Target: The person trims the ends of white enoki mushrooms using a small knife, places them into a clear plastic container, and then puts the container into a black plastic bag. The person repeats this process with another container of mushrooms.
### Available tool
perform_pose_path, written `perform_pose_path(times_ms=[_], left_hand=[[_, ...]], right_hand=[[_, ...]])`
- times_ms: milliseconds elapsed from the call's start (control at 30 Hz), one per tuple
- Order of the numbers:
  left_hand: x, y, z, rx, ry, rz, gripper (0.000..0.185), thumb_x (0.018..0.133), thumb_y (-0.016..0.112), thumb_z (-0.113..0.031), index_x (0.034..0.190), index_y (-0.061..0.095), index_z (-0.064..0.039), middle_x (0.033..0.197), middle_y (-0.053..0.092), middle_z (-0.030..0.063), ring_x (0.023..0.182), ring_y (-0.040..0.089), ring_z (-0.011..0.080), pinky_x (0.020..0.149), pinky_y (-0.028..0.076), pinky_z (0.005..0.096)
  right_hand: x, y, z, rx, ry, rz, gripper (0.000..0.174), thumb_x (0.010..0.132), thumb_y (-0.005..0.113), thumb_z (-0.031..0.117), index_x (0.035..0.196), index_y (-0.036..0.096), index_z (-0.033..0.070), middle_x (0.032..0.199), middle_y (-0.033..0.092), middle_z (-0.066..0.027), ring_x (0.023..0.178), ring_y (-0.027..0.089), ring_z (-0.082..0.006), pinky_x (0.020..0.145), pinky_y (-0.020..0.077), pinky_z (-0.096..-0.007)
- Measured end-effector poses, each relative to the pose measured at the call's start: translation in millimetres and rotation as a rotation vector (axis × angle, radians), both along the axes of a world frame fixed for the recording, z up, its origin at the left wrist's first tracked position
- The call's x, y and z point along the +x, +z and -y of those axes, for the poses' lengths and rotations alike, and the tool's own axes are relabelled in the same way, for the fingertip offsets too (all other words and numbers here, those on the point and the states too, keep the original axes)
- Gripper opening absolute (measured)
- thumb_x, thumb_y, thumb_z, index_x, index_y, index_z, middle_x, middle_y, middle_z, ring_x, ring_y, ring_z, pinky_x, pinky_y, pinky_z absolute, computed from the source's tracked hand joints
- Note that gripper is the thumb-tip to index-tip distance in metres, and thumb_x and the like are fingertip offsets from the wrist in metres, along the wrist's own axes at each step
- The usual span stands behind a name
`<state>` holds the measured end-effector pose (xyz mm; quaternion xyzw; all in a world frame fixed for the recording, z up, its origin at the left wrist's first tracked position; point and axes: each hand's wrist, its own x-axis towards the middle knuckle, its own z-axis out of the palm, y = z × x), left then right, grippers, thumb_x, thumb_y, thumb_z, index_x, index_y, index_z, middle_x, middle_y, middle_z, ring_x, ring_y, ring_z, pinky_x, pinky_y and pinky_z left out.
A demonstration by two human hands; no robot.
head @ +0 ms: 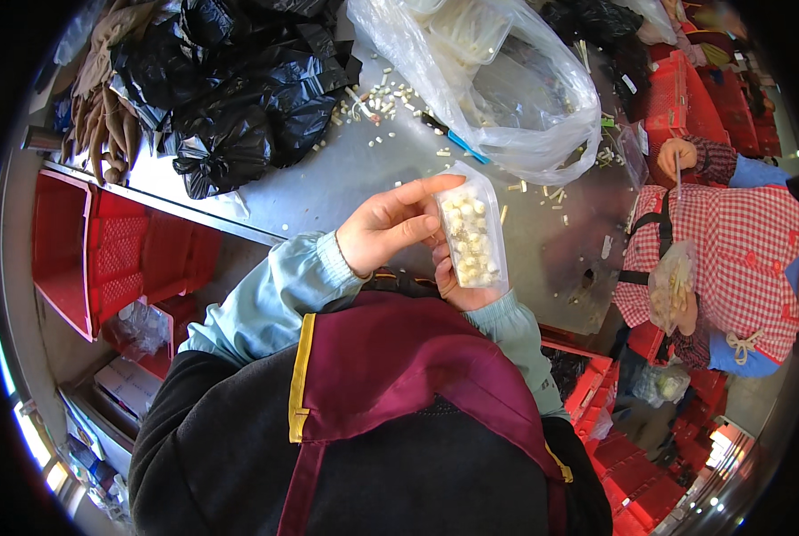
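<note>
A clear plastic pack (pixel 472 238) filled with pale, round cut pieces is held up in front of my apron. My right hand (pixel 463 289) grips it from below and behind, most of the fingers hidden by the pack. At its upper left side is my left hand (pixel 389 224), index finger along the top edge and thumb at the side. Just beyond the pack is the steel table (pixel 379 157), strewn with small white cut pieces (pixel 393 100). A blue-handled tool (pixel 466 146) lies there, partly under a large clear plastic bag (pixel 527 127).
Inside the clear bag sits a plastic tub (pixel 473 30) of pale pieces. Black plastic bags (pixel 238 87) and long brown roots (pixel 108 124) cover the table's left end. Red crates (pixel 118 248) stand at left. To the right, a person in a checked apron (pixel 728 261) holds a filled bag.
</note>
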<state>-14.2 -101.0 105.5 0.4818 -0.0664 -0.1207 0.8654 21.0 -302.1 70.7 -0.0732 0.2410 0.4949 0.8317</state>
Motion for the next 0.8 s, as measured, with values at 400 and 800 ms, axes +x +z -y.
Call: perform_pose_path(times_ms=[400, 800], left_hand=[[-16.6, -9.2, -16.5, -0.241, -0.013, -0.347, 0.074, 0.088, 0.062, -0.026, 0.146, 0.022, -0.002, 0.143, 0.038, 0.0138, 0.131, 0.039, 0.0275, 0.105, 0.035, 0.0429], [1.8, -40.5, -8.4, -0.116, -0.011, -0.159, 0.061, 0.077, 0.058, 0.006, 0.134, 0.039, -0.007, 0.124, 0.053, 0.0035, 0.116, 0.049, 0.0139, 0.1, 0.037, 0.0295]], right_hand=[[9.9, 39.5, -7.2, -0.864, -0.363, 1.075, 0.046, 0.093, 0.052, 0.008, 0.135, 0.037, -0.001, 0.13, 0.049, -0.0116, 0.118, 0.048, -0.0195, 0.101, 0.0371, -0.0351], [9.3, 80.2, -6.2, -0.828, -0.157, 1.396, 0.071, 0.083, 0.052, 0.0, 0.145, 0.02, 0.002, 0.131, 0.046, -0.0136, 0.117, 0.048, -0.0197, 0.1, 0.0376, -0.0329]])
